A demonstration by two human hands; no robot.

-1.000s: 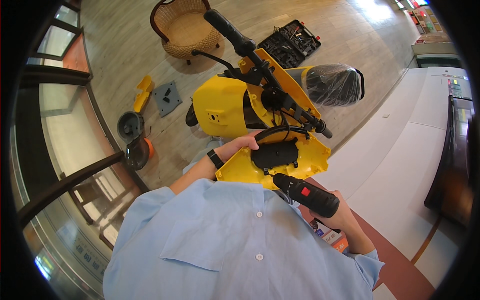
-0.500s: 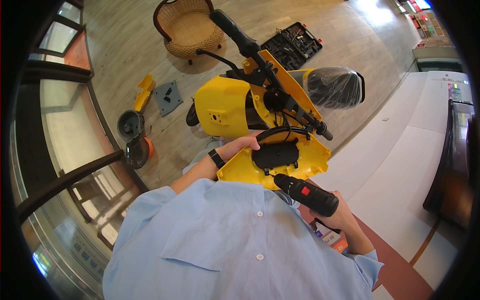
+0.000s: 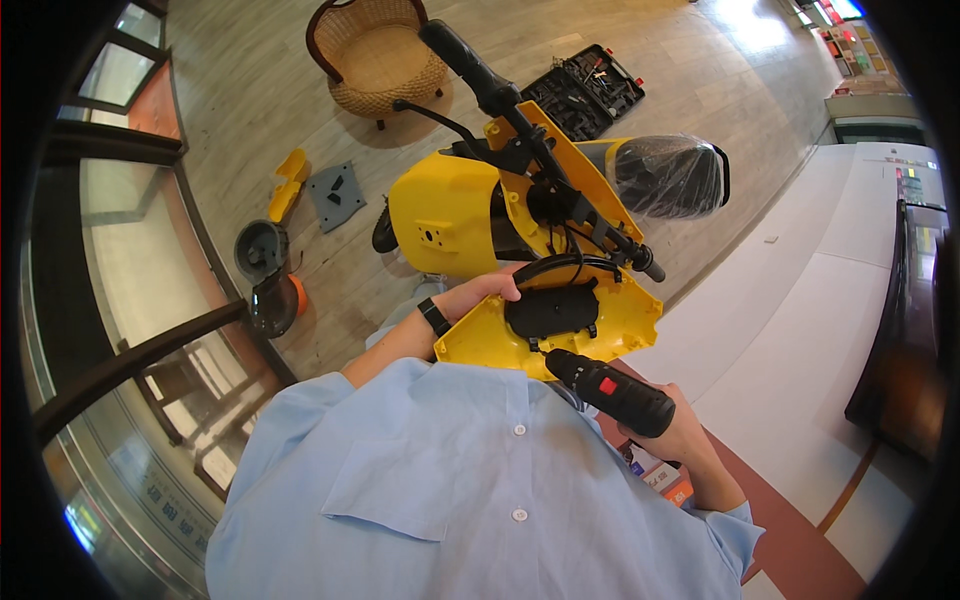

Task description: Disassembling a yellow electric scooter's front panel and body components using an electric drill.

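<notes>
The left hand (image 3: 478,297) steadies a yellow panel (image 3: 555,325) while the right hand (image 3: 672,432) presses a black drill (image 3: 610,392) against it.

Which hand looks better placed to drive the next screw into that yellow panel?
The right hand, probably. It already grips the black cordless drill, whose tip sits at the near edge of the yellow panel. The left hand is busy gripping the panel's far edge, steadying it.

Scooter body (image 3: 445,215): yellow. Loose panel (image 3: 610,325): yellow, black insert at centre. Drill (image 3: 612,392): black, small red patch. Handlebar grips (image 3: 465,55): black. Shirt (image 3: 450,480): plain light blue, white buttons. Wrist strap (image 3: 434,317): black. Wicker chair (image 3: 375,55): tan. Floor (image 3: 240,110): pale wood grain.
</notes>
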